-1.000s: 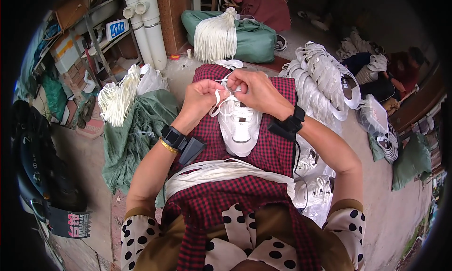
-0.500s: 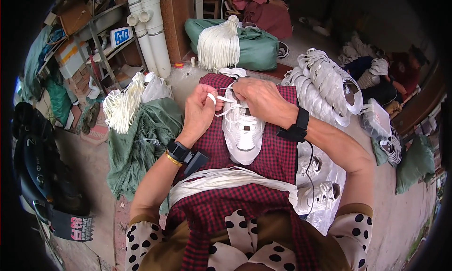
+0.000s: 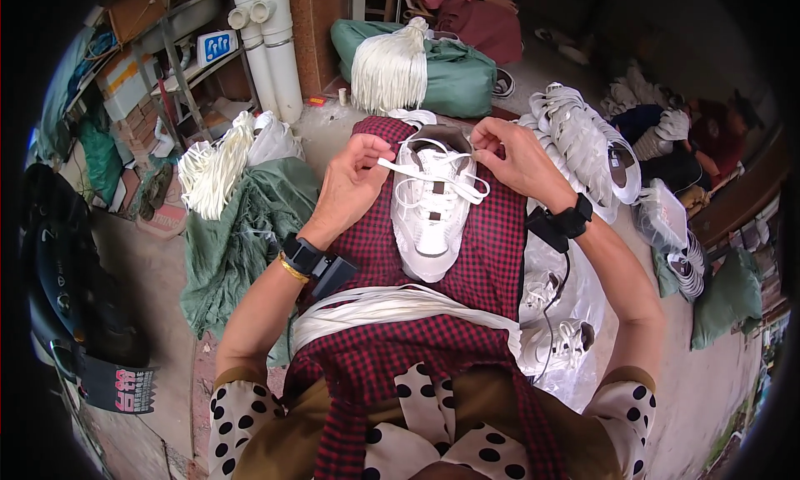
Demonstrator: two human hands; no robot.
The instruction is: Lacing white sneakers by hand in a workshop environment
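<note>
A white sneaker lies on the red-and-black checked apron over my lap, its toe pointing toward me. White shoelace runs across its tongue in a bow-like tangle, with loops drooping to both sides. My left hand is closed in a pinch on a flat stretch of lace left of the shoe. On the other side, the fingers of my right hand pinch the lace near the shoe's collar. A bundle of loose white laces rests across my waist.
More white sneakers sit on clear plastic at my right. Stacked white shoe parts rise beyond them. White lace bundles lie on a green sack ahead; another green sack is at left. Other people sit farther back.
My hands have moved apart, from close together over the shoe's opening to either side of it. The lace now stretches between them, with loops showing over the tongue.
</note>
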